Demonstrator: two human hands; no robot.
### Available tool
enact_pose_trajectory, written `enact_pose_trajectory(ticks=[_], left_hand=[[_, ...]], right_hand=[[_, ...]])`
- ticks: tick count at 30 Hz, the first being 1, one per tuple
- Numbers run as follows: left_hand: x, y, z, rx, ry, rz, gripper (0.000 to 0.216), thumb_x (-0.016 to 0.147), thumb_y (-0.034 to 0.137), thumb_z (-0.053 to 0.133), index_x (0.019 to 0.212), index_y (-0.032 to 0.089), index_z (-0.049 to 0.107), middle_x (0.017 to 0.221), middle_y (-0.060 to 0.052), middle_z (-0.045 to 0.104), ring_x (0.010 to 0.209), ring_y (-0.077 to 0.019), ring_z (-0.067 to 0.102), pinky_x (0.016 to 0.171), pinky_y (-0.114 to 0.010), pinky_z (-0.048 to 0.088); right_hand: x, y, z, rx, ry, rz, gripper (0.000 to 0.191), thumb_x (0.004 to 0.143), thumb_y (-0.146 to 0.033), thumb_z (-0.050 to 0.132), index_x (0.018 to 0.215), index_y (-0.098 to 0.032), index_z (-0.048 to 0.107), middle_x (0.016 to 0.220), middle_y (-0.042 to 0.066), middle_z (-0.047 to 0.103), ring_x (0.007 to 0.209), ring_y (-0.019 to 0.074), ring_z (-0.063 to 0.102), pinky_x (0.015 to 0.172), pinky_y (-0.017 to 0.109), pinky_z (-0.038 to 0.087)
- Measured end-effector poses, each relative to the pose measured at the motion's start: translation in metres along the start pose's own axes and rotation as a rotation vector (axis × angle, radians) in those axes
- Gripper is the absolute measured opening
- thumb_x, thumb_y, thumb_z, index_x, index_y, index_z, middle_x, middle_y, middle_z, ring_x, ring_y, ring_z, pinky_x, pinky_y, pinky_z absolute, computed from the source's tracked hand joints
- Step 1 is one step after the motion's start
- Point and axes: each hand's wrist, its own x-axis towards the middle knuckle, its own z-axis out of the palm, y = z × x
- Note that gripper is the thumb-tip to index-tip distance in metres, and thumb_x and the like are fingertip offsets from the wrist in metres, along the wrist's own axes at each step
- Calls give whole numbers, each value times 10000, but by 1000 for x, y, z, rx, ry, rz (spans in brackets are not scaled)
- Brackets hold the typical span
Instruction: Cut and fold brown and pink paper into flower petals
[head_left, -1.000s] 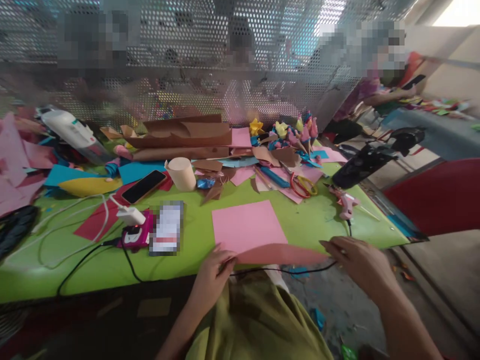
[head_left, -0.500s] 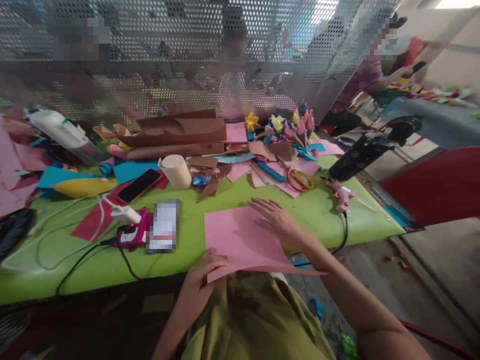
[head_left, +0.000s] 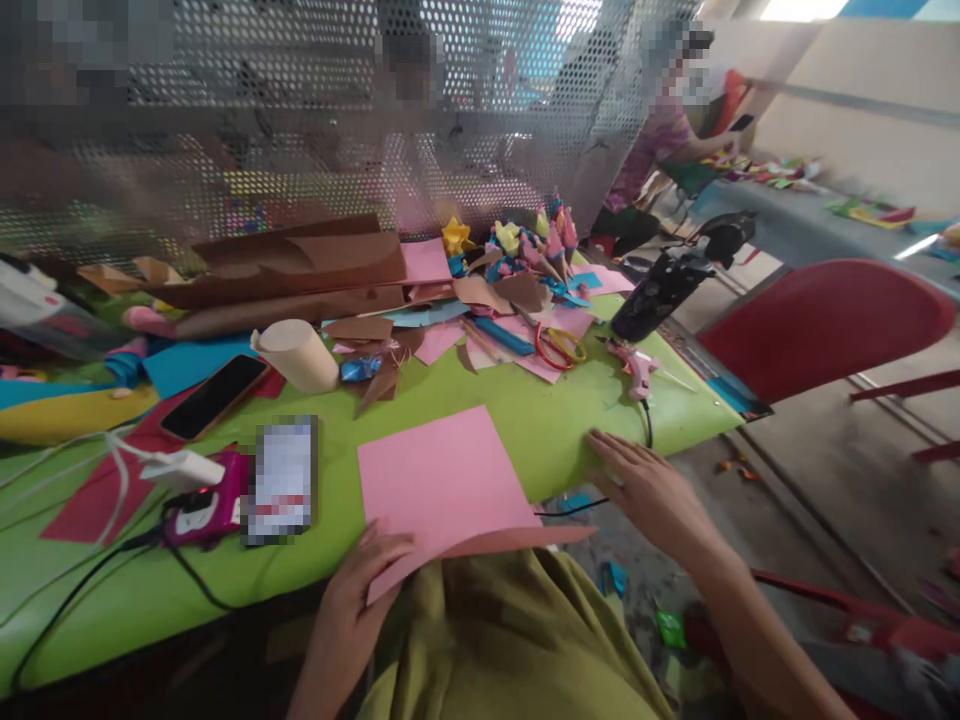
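A sheet of pink paper (head_left: pixel 446 480) lies on the green table, its near edge curling up over my lap. My left hand (head_left: pixel 367 565) grips the sheet's near left corner, thumb underneath and fingers on top. Off to the right, my right hand (head_left: pixel 652 490) is apart from the paper, fingers stretched out at the table's front edge and holding nothing. Beyond it lies a pink glue gun (head_left: pixel 637 372) with a black cord. Scissors with red and yellow handles (head_left: pixel 559 347) rest on paper scraps farther back.
The green table (head_left: pixel 337 480) also bears a phone (head_left: pixel 214 397), a blurred-out phone (head_left: pixel 283 480), a magenta power strip (head_left: pixel 214 505), a paper roll (head_left: pixel 298 355) and brown paper (head_left: pixel 300 262). A black bottle (head_left: pixel 652 295) stands near the right edge; a red chair (head_left: pixel 817 325) is beyond. A person (head_left: pixel 656 140) sits farther off.
My right hand has left the pink paper and moved right to the table edge. My left hand keeps its hold on the corner. The view has turned to the right.
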Motion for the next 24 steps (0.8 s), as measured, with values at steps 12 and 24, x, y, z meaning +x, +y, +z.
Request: enact_pose_trajectory(ticks=[12, 24], left_hand=[[-6, 32, -10, -97, 26, -102, 209, 903, 354, 585, 954, 276, 772, 997, -41, 782, 1039, -257, 699, 1080, -437, 476], [70, 60, -12, -213, -531, 25, 346, 870, 380, 694, 1206, 297, 701, 1251, -50, 708, 1198, -237, 635, 1051, -370, 474]], right_hand=[[68, -54, -8, 539, -5, -124, 315, 954, -465, 517, 948, -240, 737, 913, 78, 763, 844, 252, 728, 777, 376, 587], [71, -50, 20, 465, -244, -438, 417, 980, -357, 540, 1369, -219, 604, 1446, 107, 576, 1352, 296, 527, 1148, 530, 409]])
